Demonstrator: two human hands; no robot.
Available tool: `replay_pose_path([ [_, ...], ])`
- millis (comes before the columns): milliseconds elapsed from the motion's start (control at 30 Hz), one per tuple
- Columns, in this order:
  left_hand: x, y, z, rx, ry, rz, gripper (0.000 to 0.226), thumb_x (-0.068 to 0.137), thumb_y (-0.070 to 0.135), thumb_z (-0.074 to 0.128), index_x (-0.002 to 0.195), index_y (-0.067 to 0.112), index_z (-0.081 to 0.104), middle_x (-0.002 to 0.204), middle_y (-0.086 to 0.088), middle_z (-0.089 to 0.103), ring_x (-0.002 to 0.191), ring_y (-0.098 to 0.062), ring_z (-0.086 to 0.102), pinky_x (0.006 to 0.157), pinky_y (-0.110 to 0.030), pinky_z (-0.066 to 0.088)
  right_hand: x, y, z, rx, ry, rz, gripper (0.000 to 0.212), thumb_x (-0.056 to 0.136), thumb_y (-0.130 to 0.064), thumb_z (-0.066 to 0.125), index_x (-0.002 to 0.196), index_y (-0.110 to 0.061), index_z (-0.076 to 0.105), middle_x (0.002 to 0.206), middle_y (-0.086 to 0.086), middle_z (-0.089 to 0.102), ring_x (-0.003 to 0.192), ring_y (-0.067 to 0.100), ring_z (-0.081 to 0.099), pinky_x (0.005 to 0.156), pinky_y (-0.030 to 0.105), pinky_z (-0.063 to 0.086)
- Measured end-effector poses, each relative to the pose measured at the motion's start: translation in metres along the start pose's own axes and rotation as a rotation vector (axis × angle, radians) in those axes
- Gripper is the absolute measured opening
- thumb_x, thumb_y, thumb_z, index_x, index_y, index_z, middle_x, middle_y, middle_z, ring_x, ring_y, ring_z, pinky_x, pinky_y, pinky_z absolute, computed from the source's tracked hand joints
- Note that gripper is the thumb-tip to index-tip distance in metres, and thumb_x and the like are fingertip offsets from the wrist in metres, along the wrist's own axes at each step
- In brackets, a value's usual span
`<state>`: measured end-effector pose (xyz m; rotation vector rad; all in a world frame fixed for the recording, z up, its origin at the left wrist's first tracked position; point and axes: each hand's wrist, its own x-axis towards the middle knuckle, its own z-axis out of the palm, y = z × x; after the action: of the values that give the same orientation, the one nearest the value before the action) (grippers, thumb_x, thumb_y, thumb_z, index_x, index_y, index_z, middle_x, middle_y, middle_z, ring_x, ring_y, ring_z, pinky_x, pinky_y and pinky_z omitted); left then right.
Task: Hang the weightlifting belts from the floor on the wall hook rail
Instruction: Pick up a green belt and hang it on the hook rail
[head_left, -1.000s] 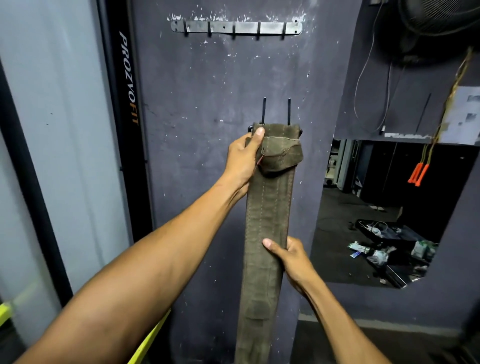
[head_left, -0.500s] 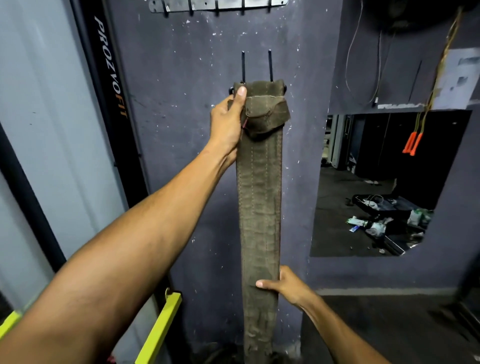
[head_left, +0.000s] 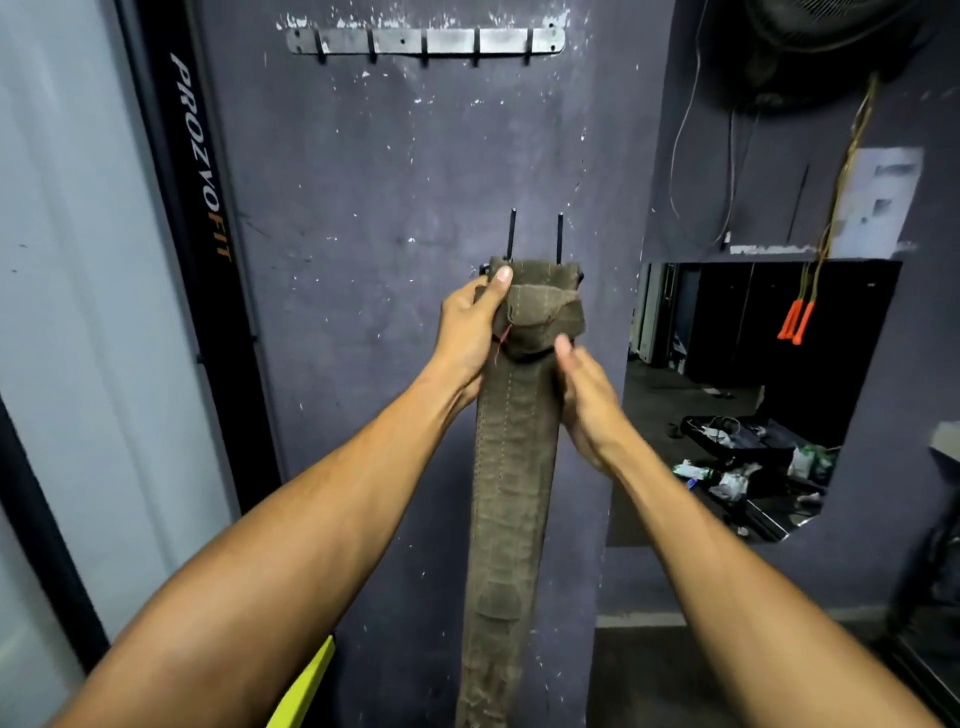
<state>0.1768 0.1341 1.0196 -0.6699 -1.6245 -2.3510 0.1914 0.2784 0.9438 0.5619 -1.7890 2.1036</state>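
A long olive-brown weightlifting belt (head_left: 506, 493) hangs straight down in front of the dark wall, its buckle end up with two black prongs (head_left: 536, 236) sticking above it. My left hand (head_left: 470, 327) grips the belt's top left edge, thumb pressed near the fold. At the belt's right edge, just under the folded flap, is my right hand (head_left: 584, 400), thumb on the fabric and fingers behind it. The metal hook rail (head_left: 423, 41) is fixed high on the wall, well above the belt, with several bare hooks.
A black upright marked PROZVOFIT (head_left: 202, 171) stands to the left. To the right, a wall opening (head_left: 753, 395) shows a cluttered floor. Orange-handled cords (head_left: 795, 322) and a fan (head_left: 815, 47) hang at upper right. A yellow bar (head_left: 304, 691) lies below.
My right hand has slid from low on the belt up to just under the folded flap. My left hand keeps its hold at the top. The view has tilted up, showing the rail.
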Motion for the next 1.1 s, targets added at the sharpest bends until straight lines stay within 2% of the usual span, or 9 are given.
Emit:
replay_pose_path([
  [100, 0.013, -0.011, 0.008, -0.015, -0.028, -0.021, 0.038, 0.104, 0.019, 0.055, 0.123, -0.014, 0.063, 0.117, -0.032, 0.07, 0.097, -0.03, 0.071, 0.094, -0.044, 0.058, 0.037, -0.033, -0.001, -0.195, 0.138, -0.106, 0.061, 0.088, -0.072, 0.06, 0.129, -0.027, 0.062, 0.127, -0.004, 0.074, 0.12, 0.012, 0.069, 0.105, 0.039, 0.055],
  [267, 0.063, -0.018, 0.023, 0.118, -0.017, 0.013, 0.032, 0.106, 0.026, 0.052, 0.115, -0.002, 0.065, 0.094, -0.008, 0.078, 0.078, -0.013, 0.076, 0.067, -0.024, 0.061, 0.09, -0.031, -0.018, -0.359, 0.247, -0.187, 0.04, 0.101, -0.055, 0.054, 0.12, -0.019, 0.058, 0.11, -0.005, 0.076, 0.1, 0.003, 0.072, 0.092, 0.035, 0.059],
  [367, 0.101, -0.02, 0.033, 0.275, 0.074, 0.058, 0.034, 0.105, 0.039, 0.051, 0.119, 0.009, 0.054, 0.102, -0.007, 0.074, 0.086, -0.014, 0.075, 0.066, -0.024, 0.059, 0.128, -0.034, -0.027, -0.421, 0.277, -0.246, 0.033, 0.104, -0.046, 0.053, 0.123, -0.019, 0.055, 0.103, -0.011, 0.073, 0.091, -0.008, 0.068, 0.08, 0.023, 0.055],
  [433, 0.129, -0.022, 0.039, 0.343, 0.125, 0.104, 0.024, 0.105, 0.041, 0.05, 0.108, 0.017, 0.053, 0.109, -0.013, 0.072, 0.098, -0.025, 0.073, 0.082, -0.039, 0.062, 0.155, -0.037, -0.033, -0.477, 0.278, -0.291, 0.042, 0.105, -0.045, 0.053, 0.14, -0.021, 0.048, 0.104, -0.014, 0.071, 0.095, -0.002, 0.068, 0.076, 0.014, 0.052],
  [500, 0.153, -0.017, 0.045, 0.421, 0.184, 0.193, 0.022, 0.104, 0.041, 0.05, 0.1, 0.019, 0.053, 0.105, -0.013, 0.072, 0.098, -0.029, 0.072, 0.092, -0.05, 0.059, 0.184, -0.045, -0.038, -0.528, 0.255, -0.354, 0.054, 0.105, -0.044, 0.052, 0.153, -0.025, 0.035, 0.11, -0.009, 0.072, 0.1, 0.01, 0.069, 0.077, 0.016, 0.047],
  [633, 0.24, 0.012, 0.065, 0.556, 0.319, 0.39, 0.03, 0.103, 0.04, 0.052, 0.107, 0.013, 0.063, 0.102, -0.009, 0.075, 0.099, -0.028, 0.07, 0.092, -0.046, 0.057, 0.286, -0.078, -0.048, -0.552, 0.267, -0.518, 0.055, 0.105, -0.038, 0.053, 0.155, -0.021, 0.036, 0.115, 0.002, 0.074, 0.109, 0.025, 0.069, 0.082, 0.022, 0.044],
  [767, 0.324, 0.039, 0.075, 0.637, 0.343, 0.475, 0.032, 0.103, 0.042, 0.051, 0.098, 0.012, 0.062, 0.097, -0.008, 0.073, 0.096, -0.03, 0.069, 0.087, -0.042, 0.057, 0.37, -0.112, -0.054, -0.577, 0.258, -0.624, 0.061, 0.105, -0.036, 0.054, 0.16, -0.024, 0.03, 0.11, 0.0, 0.075, 0.092, 0.014, 0.071, 0.081, 0.016, 0.052],
  [867, 0.352, 0.056, 0.073, 0.718, 0.342, 0.495, 0.036, 0.103, 0.043, 0.051, 0.083, 0.014, 0.058, 0.084, -0.005, 0.066, 0.088, -0.034, 0.065, 0.071, -0.036, 0.049, 0.398, -0.126, -0.051, -0.561, 0.252, -0.659, 0.057, 0.105, -0.033, 0.055, 0.158, -0.024, 0.034, 0.118, -0.001, 0.074, 0.103, 0.017, 0.071, 0.092, 0.027, 0.055],
  [1100, 0.403, 0.107, 0.096, 0.796, 0.28, 0.442, 0.051, 0.101, 0.044, 0.055, 0.109, -0.005, 0.066, 0.116, -0.028, 0.071, 0.11, -0.045, 0.067, 0.088, -0.047, 0.057, 0.45, -0.173, -0.051, -0.567, 0.361, -0.722, 0.049, 0.102, -0.023, 0.059, 0.151, -0.025, 0.048, 0.125, 0.002, 0.073, 0.113, 0.021, 0.067, 0.083, 0.01, 0.039],
])
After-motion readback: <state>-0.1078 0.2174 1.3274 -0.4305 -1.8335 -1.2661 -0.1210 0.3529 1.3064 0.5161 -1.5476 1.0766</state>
